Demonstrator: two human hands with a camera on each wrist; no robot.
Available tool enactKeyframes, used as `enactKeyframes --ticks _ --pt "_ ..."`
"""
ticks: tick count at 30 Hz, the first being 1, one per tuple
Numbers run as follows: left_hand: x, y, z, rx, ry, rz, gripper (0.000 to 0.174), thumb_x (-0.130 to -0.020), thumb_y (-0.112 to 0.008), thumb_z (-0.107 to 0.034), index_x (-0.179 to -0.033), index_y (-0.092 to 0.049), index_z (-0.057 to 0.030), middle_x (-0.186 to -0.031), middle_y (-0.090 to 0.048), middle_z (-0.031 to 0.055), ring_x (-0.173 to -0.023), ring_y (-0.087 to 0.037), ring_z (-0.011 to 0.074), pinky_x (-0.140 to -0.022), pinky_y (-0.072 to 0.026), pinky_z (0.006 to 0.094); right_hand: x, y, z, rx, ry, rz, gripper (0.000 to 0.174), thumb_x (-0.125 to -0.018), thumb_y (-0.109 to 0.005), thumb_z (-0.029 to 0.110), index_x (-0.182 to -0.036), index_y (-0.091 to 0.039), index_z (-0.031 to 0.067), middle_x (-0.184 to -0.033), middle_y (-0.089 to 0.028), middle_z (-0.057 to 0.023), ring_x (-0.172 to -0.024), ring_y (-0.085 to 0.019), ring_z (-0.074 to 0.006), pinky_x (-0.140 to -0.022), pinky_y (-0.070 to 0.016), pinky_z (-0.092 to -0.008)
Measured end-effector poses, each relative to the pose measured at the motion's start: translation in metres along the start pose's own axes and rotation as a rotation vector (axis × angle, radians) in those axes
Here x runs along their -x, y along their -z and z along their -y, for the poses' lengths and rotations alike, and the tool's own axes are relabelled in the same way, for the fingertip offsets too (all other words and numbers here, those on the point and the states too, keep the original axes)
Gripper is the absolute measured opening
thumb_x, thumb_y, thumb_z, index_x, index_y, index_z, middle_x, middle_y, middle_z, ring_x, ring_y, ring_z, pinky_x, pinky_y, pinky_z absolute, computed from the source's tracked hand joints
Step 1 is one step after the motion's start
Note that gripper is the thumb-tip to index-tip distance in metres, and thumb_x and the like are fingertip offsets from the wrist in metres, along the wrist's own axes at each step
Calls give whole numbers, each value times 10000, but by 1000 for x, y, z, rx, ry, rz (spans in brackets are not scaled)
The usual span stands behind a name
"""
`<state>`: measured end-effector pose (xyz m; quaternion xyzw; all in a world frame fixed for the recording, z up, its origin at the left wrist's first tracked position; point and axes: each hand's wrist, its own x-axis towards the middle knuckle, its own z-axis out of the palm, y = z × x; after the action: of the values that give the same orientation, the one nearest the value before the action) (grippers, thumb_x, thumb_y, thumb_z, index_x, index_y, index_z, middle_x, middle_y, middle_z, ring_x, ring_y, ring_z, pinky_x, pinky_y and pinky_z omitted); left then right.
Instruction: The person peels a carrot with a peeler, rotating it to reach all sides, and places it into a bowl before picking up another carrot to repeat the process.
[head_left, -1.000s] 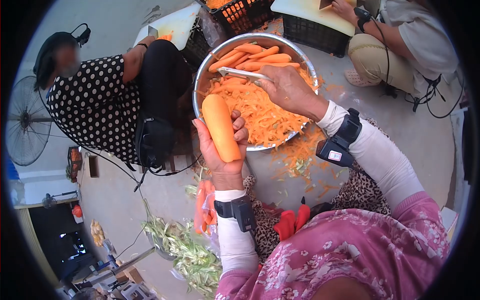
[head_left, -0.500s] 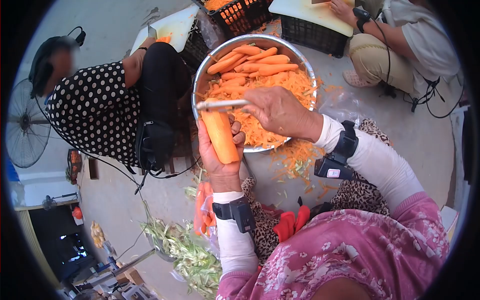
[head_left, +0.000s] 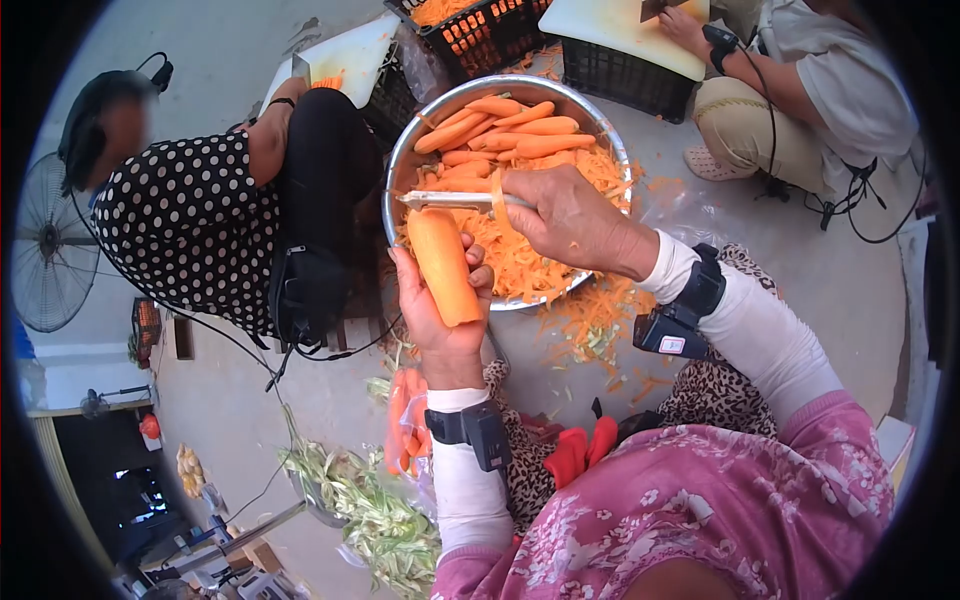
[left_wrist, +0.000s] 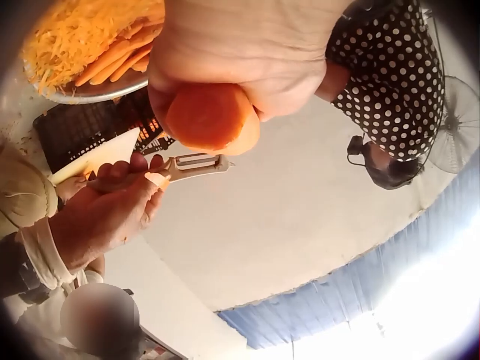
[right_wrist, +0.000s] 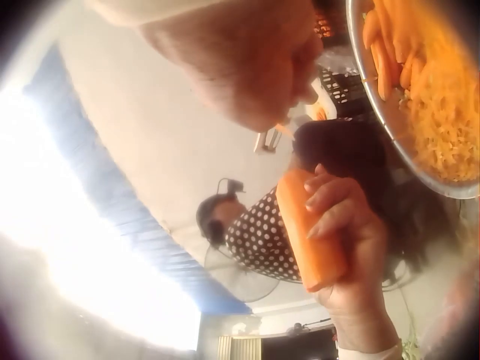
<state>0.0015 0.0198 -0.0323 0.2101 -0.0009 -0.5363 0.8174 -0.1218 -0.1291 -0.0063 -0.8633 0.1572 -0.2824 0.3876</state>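
Note:
A thick, smooth orange carrot [head_left: 443,268] lies in the left hand [head_left: 440,318], fingers curled round its right side, its far end tilted up and left. The carrot's blunt end [left_wrist: 211,118] faces the left wrist view. Just beyond the carrot's far end, the right hand [head_left: 575,220] grips a pale peeler [head_left: 450,199] by its handle. A strip of orange peel [head_left: 498,200] hangs over the peeler near the fingers. Behind the hands stands a metal basin [head_left: 392,190] with whole carrots [head_left: 548,126] at the back and a heap of peelings [head_left: 520,270] nearer.
Two other people sit beyond the basin, at a cutting board [head_left: 350,50] on the left and another board [head_left: 620,28] on a black crate [head_left: 625,80] on the right. A bag of carrots [head_left: 405,420] and pale green husks [head_left: 375,510] lie at lower left.
The right hand with the peeler came down and left from over the basin to the carrot's top, then shifted slightly right. A peel strip now shows on the peeler. The left hand has barely moved.

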Motion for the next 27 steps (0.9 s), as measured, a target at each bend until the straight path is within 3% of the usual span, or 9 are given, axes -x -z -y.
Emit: enactKeyframes --ticks 3,5,8,11,15,17,21,24,27 --pt "-1 1 1 40 36 -40 560 -925 -471 -484 -1193 -445 7 -991 -469 153 -803 -460 211 -601 -446 266 0 -2 -8 51 -49 -49 75 -805 -534 84 -807 -554 12 -712 -584 -206 -713 -591 -390 -626 -453 -479" --pt "-2 0 2 46 62 -17 561 -919 -485 -483 -1192 -450 6 -969 -458 140 -792 -450 207 -597 -442 264 -9 4 -29 490 -122 11 58 -782 -548 65 -821 -561 24 -792 -610 -188 -730 -602 -369 -630 -462 -480" --pt "-2 3 2 68 85 53 553 -921 -483 -478 -1192 -452 3 -953 -447 126 -778 -441 201 -593 -439 261 -7 11 -19 501 79 -90 67 -801 -497 24 -861 -526 21 -722 -562 -164 -692 -580 -376 -583 -435 -474" --pt "-2 0 2 14 69 7 530 -930 -474 -463 -1182 -457 3 -961 -459 130 -779 -450 202 -601 -446 262 -2 4 -28 511 57 17 86 -799 -500 18 -883 -515 21 -742 -566 -171 -724 -588 -372 -589 -444 -464" --pt "-2 1 5 -5 39 -37 511 -940 -459 -450 -1178 -459 2 -976 -475 139 -790 -466 205 -611 -455 266 -5 3 -23 439 -14 36 114 -809 -522 42 -917 -545 15 -759 -576 -180 -739 -594 -364 -603 -450 -441" --pt "-2 3 3 -41 24 -64 507 -944 -451 -449 -1177 -462 1 -993 -488 154 -805 -482 212 -627 -465 279 -5 9 -11 23 106 -127 155 -819 -552 79 -955 -574 8 -779 -585 -189 -738 -594 -359 -623 -455 -424" --pt "-3 1 1 -6 37 -89 453 -948 -430 -464 -1142 -517 -64 -946 -543 120 -782 -506 218 -607 -460 306 10 9 5 11 111 139 173 -835 -569 123 -961 -586 5 -778 -583 -192 -735 -584 -372 -648 -457 -428" --pt "-2 2 -1 10 -22 -135 433 -952 -423 -454 -1136 -523 -76 -929 -558 112 -769 -509 220 -609 -459 309 22 0 7 -76 121 178 143 -838 -571 165 -865 -558 25 -753 -588 -179 -737 -576 -395 -652 -449 -481" --pt "-2 4 -1 -12 1 -195 422 -956 -415 -447 -1123 -528 -76 -909 -569 105 -752 -507 226 -603 -446 309 24 -7 5 7 163 122 118 -840 -571 160 -870 -559 46 -761 -591 -173 -743 -586 -377 -635 -455 -470"
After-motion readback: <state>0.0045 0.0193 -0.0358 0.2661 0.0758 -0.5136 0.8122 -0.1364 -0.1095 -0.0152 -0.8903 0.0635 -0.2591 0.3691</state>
